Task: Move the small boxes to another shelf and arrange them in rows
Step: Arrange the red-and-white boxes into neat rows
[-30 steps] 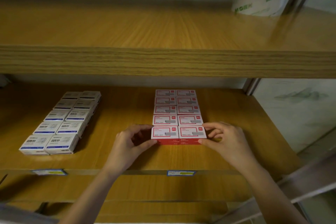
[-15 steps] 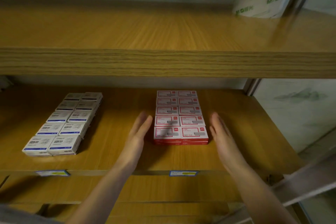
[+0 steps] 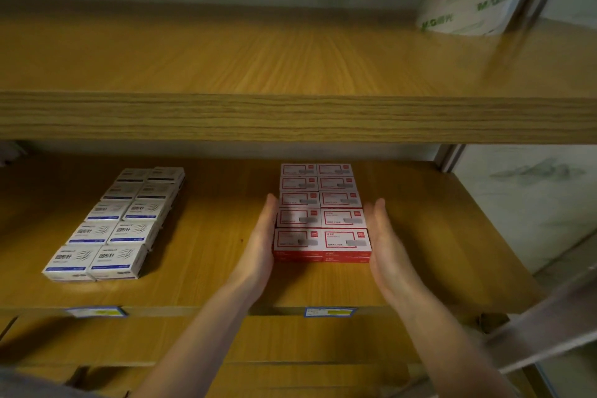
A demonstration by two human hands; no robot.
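- Grip: left hand (image 3: 261, 242) is flat, fingers straight and together, with the palm against the left side of the red boxes (image 3: 321, 213). It isn't curled round anything.
- Right hand (image 3: 384, 242) mirrors it, a flat palm on the right side of the same block, so the front rows are squeezed between the two palms.
- The red boxes sit mid-right on the middle shelf (image 3: 210, 252), two across and five deep, edges touching. The front pair looks two layers high; can't tell for the ones behind.
- White boxes (image 3: 119, 223) with blue print are on the same shelf, well off to the left. They're also two across in a tidy row running back, at a slight angle.
- Two blue-edged labels on the shelf's front lip: one (image 3: 329, 312) below the red block, one (image 3: 95, 312) below the white ones.
- Top shelf (image 3: 258, 58) has a white pack (image 3: 468, 3) with green lettering in the far right corner, too blurry to read.
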